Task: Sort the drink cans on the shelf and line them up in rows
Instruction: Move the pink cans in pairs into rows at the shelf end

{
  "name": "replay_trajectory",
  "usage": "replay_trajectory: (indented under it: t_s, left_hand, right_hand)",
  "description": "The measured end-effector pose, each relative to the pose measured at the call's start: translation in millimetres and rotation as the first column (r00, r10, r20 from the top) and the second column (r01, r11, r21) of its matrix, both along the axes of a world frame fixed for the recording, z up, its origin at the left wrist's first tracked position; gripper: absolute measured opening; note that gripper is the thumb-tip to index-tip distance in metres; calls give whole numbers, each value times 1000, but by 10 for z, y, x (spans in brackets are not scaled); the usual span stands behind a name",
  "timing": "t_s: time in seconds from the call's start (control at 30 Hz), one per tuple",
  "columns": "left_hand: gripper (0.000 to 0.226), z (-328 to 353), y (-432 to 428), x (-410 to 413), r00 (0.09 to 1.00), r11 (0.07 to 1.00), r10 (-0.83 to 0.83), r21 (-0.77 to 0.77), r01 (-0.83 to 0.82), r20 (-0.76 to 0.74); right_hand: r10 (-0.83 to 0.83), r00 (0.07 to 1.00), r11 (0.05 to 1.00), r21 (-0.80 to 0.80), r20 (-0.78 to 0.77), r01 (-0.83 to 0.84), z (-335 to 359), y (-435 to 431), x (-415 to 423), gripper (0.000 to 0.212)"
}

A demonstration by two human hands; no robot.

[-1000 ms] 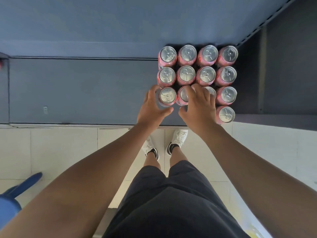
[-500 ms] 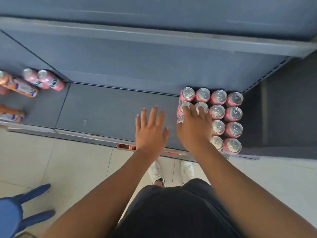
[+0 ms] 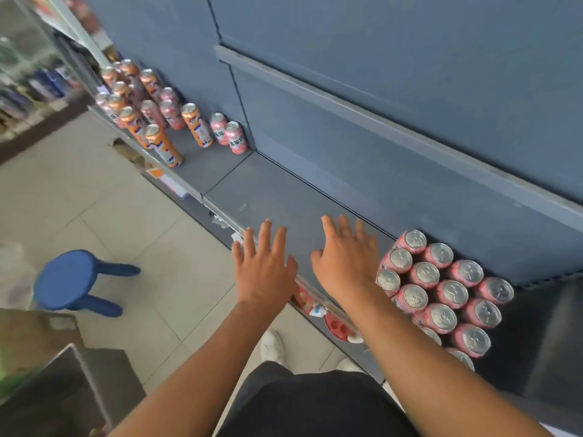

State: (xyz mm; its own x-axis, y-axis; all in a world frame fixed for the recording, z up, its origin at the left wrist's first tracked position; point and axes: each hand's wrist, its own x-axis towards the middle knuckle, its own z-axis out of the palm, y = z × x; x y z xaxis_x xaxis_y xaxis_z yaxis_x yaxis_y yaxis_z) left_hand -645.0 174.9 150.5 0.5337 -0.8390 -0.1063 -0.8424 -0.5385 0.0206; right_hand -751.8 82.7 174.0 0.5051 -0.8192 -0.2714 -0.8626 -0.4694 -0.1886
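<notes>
Several pink cans [image 3: 439, 291] stand packed in tidy rows at the right end of the grey bottom shelf [image 3: 277, 197]. Far to the left stands a loose, mixed group of tall orange cans [image 3: 164, 146] and short pink cans [image 3: 235, 137]. My left hand [image 3: 264, 266] hovers over the shelf's front edge, fingers spread and holding nothing. My right hand [image 3: 347, 253] is held above the bare shelf just left of the packed pink cans, fingers straight, apart from them.
A blue stool [image 3: 71, 280] stands on the tiled floor to the left. A grey box or cart [image 3: 66, 386] fills the lower left corner. The shelf's back panel [image 3: 410, 99] rises behind the cans. My feet are by the shelf base.
My right hand has lifted off the packed pink cans and both hands have shifted left over the bare shelf. The view has swung left, showing the mixed cans.
</notes>
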Motion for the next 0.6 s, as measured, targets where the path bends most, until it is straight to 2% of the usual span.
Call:
replay_trajectory:
  t_s: [0.13,0.33,0.6]
  left_hand:
    - [53,75,214,252,994,994,108,-25,-108,-7]
    - [52,147,488,833,990,988,141,-58,-141,-6]
    - [57,237,1044,2113,980,978,196,-69,-197,-20]
  right_hand:
    - [85,996,996,-23,0,-85,98,150,295,62]
    - [182,983,983,-30,-6,-182,212,389,1019,65]
    - [186,982,981,-61,20,-184,214,875,2308,62]
